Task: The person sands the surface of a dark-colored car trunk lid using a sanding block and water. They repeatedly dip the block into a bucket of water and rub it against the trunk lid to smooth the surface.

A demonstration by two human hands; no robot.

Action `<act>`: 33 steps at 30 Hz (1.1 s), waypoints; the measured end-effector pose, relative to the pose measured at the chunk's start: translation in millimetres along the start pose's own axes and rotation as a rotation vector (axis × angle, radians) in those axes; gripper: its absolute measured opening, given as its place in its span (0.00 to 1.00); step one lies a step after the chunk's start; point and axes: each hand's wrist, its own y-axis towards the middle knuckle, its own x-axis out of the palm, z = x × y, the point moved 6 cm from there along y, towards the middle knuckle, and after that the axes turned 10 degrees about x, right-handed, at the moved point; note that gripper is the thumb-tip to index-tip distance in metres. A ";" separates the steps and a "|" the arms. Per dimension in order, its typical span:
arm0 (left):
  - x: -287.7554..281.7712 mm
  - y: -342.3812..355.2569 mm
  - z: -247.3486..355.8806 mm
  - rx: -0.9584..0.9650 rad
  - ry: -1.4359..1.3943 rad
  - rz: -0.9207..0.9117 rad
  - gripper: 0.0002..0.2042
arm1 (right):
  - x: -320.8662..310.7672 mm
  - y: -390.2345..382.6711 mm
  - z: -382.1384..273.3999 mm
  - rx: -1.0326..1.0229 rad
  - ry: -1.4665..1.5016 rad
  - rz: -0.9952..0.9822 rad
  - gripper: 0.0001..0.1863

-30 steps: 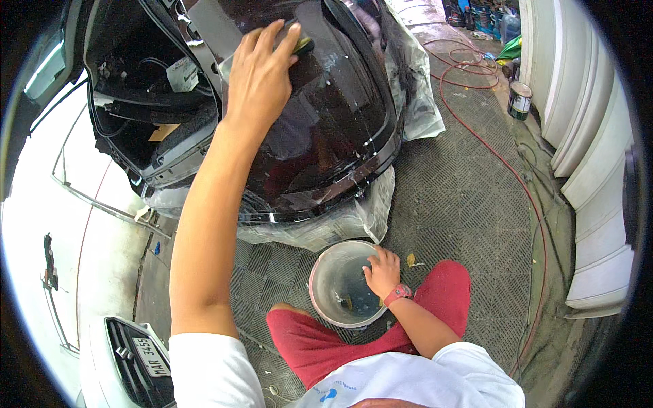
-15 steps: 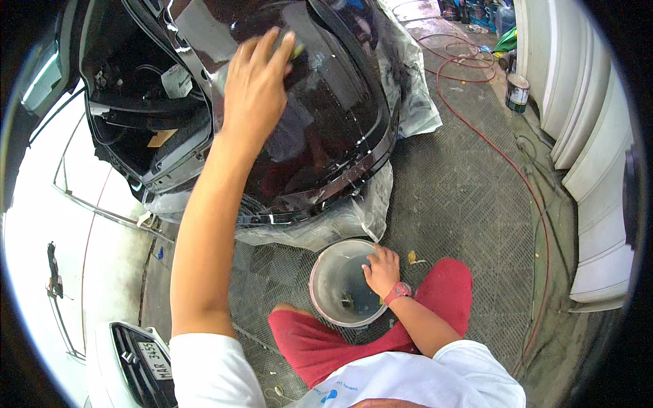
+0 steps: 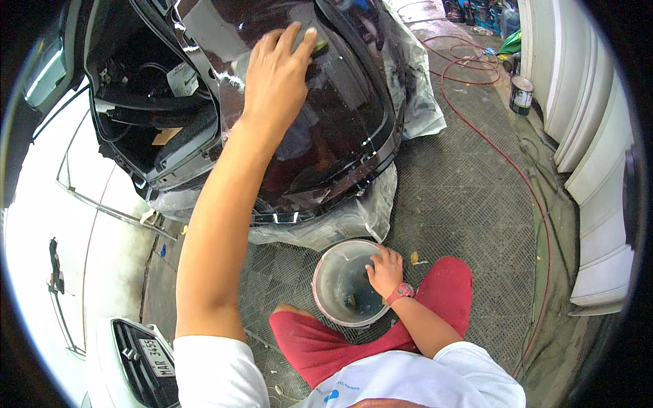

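My left hand (image 3: 277, 75) reaches forward onto the dark, glossy, wet-looking car body panel (image 3: 306, 153). Its fingers are pressed over a small flat piece with a yellow-green edge (image 3: 321, 46); most of this piece is hidden beneath them. Whitish wet streaks mark the paint around the hand. Between my knees stands a pale round bucket (image 3: 325, 272) with water in it and a small dark thing at the bottom. My right hand (image 3: 386, 268), with a red watch at the wrist, rests with its fingers hooked over the bucket's right rim.
Plastic sheeting (image 3: 425, 102) hangs along the car's lower edge. On the left, the car's opening shows a dark interior (image 3: 146, 88); a white vehicle (image 3: 102, 272) stands beside it. A red hose (image 3: 500, 151) crosses the textured floor. A paint can (image 3: 522, 95) stands by white panels (image 3: 598, 183).
My left hand has slid a little to the right across the panel with the yellow-green-edged piece. My right hand stays on the bucket's rim. The view has shifted slightly.
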 end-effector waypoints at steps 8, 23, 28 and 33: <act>-0.2 -3.1 2.2 -0.016 -0.004 -0.028 0.24 | 0.1 -2.7 -2.2 0.001 0.005 -0.028 0.20; -16.4 -27.6 -17.7 -0.068 0.003 -0.033 0.30 | 1.1 -4.8 -3.6 0.004 0.040 -0.015 0.20; -33.0 -82.1 5.3 -0.125 -0.081 -0.088 0.29 | 1.2 -0.1 9.2 0.018 0.055 0.012 0.20; -31.5 -45.9 -27.2 -0.056 -0.010 0.000 0.29 | 3.9 -3.6 0.5 -0.019 0.044 0.030 0.18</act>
